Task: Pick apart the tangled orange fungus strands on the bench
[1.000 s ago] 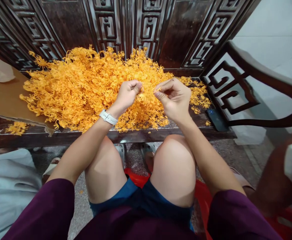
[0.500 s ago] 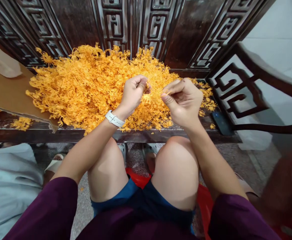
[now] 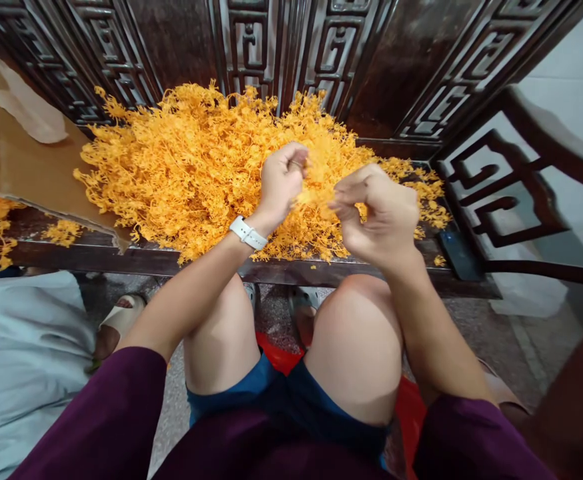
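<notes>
A large heap of orange, stringy flower-like pieces [image 3: 186,167], plastic by their look, covers the bench in front of me. My left hand [image 3: 284,180], with a white watch strap at the wrist, is closed in a pinch over the heap. Facing it, my right hand [image 3: 378,210] is also pinched, its fingertips smeared by motion. Between the two hands shows a blurred orange flower-like piece [image 3: 316,197], which both sets of fingertips appear to grip. Its exact shape is lost against the heap behind.
The dark wooden bench [image 3: 211,267] has a carved back and an openwork armrest [image 3: 511,193] at right. A phone-like dark slab [image 3: 458,255] lies by that armrest. Cardboard [image 3: 36,160] leans at left, with more orange pieces beyond it. A person in pale clothing [image 3: 26,347] sits at left.
The view has shifted slightly, so the bench and heap sit farther right. Both hands stay pinched over the heap; a blurred orange piece now shows between them.
</notes>
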{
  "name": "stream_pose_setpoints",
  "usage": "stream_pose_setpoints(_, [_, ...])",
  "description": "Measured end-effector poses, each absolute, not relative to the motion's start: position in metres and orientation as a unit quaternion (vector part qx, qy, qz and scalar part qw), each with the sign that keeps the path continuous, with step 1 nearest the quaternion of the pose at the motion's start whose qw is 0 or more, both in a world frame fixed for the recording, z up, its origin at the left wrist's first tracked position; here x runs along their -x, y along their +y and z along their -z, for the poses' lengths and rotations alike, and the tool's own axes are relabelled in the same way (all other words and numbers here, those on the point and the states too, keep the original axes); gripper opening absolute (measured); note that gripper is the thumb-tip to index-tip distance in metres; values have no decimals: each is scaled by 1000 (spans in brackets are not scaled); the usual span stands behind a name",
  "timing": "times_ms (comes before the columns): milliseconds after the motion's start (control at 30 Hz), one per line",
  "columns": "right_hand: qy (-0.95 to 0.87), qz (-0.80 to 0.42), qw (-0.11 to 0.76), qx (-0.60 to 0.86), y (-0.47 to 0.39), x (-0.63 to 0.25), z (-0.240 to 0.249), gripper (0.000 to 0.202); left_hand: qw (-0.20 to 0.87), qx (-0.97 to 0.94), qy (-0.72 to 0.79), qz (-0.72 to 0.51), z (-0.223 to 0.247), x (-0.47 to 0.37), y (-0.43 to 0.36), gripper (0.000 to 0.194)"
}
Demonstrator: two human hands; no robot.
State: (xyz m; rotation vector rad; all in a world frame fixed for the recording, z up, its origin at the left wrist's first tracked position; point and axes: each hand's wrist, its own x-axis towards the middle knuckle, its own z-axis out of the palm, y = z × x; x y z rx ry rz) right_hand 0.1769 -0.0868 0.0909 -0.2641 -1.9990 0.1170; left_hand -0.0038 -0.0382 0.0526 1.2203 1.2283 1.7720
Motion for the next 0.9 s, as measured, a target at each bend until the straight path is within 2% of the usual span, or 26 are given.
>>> stream_pose_setpoints(100, [-859, -108, 479, 147, -115, -176, -103, 27, 275, -383, 539, -698, -39, 46, -18, 40])
stream_pose_setpoints(167, [-855, -176, 453, 181, -125, -175, -105, 27, 270, -377, 558, -688, -32, 73, -9, 55])
stream_pose_setpoints(233, [-813, -247, 480, 216, -122, -176, -101, 23, 277, -389, 558, -678, -29, 87, -6, 66])
stream_pose_setpoints(333, [-711, -373, 533, 267, -97, -181, -86, 33, 279, -441, 533, -666, -32, 82, -9, 76])
stream_pose_setpoints(433, [-633, -501, 521, 278, -72, -190, -73, 41, 277, -482, 507, -659, -40, 64, -17, 74])
stream_pose_setpoints(533, [-591, -573, 496, 276, -61, -197, -68, 43, 258, -519, 501, -643, -44, 51, -25, 69])
stream_pose_setpoints(667, [-562, -619, 468, 286, -61, -203, -69, 41, 241, -568, 482, -623, -41, 45, -32, 62])
stream_pose_setpoints(767, [-557, -626, 457, 299, -60, -204, -66, 33, 243, -586, 474, -611, -40, 43, -35, 59])
stream_pose_setpoints(900, [-609, -553, 454, 342, -53, -207, -56, 17, 238, -607, 467, -597, -42, 37, -40, 55])
